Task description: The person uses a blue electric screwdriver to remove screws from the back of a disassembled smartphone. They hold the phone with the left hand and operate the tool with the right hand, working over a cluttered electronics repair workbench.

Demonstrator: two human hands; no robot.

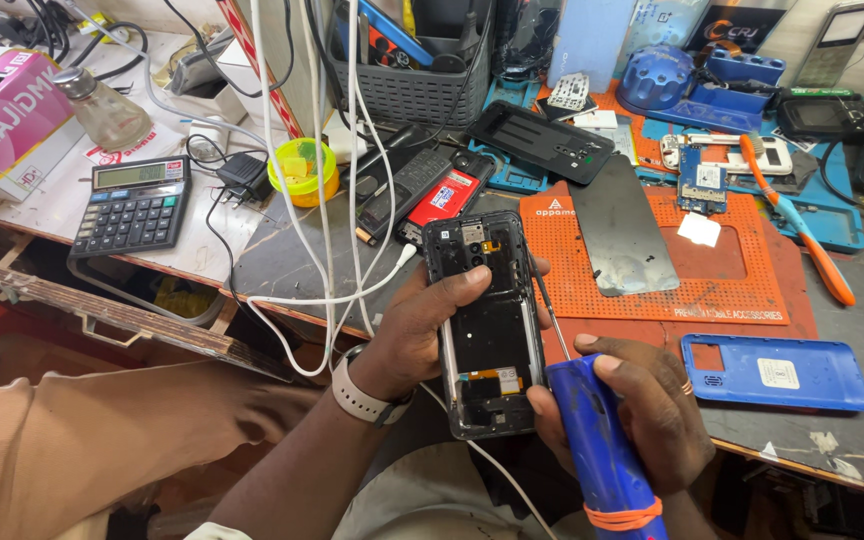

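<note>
My left hand (pixel 414 325) grips an opened black phone frame (pixel 484 330) from its left side, thumb across the upper edge, a pale watch on the wrist. The frame's back is off and its inner boards and an orange flex show. My right hand (pixel 642 405) holds a blue-handled screwdriver (pixel 597 445) with an orange band near its base. The thin metal shaft (pixel 549 315) runs up along the frame's right edge, its tip near the upper right corner of the frame.
An orange perforated work mat (pixel 732 265) carries a dark glass panel (pixel 622 240). A blue phone back cover (pixel 777 372) lies right of my hand. A calculator (pixel 132 205), a yellow cup (pixel 304 170), white cables (pixel 327 250), a grey tool basket (pixel 417 80) and an orange-handled brush (pixel 797 225) crowd the bench.
</note>
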